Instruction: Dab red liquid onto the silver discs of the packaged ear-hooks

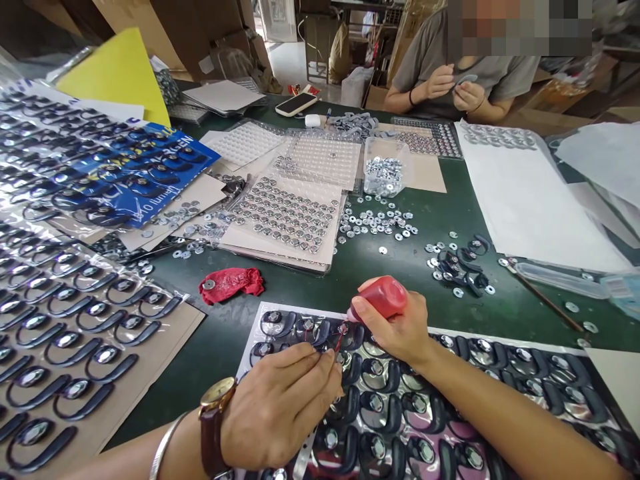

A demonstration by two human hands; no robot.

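My right hand (403, 327) is closed around a small squeeze bottle of red liquid (384, 297). The bottle is tilted, its nozzle pointing left and down at a dark curved piece with a shiny round centre (355, 335). My left hand (287, 403) is closed, thumb and fingers pinching a thin red stick (339, 340) whose tip is by the nozzle. Both hands are over a plastic-covered sheet (250, 333) with rows of these dark curved pieces. My left hand hides part of the sheet.
A red cloth (233, 285) lies behind the sheet. Farther back are loose metal washers (377, 220), a clear tub (385, 170) and a card of round parts (290, 213). More filled sheets (65, 340) lie left. Across the table a person (465, 80) holds small items.
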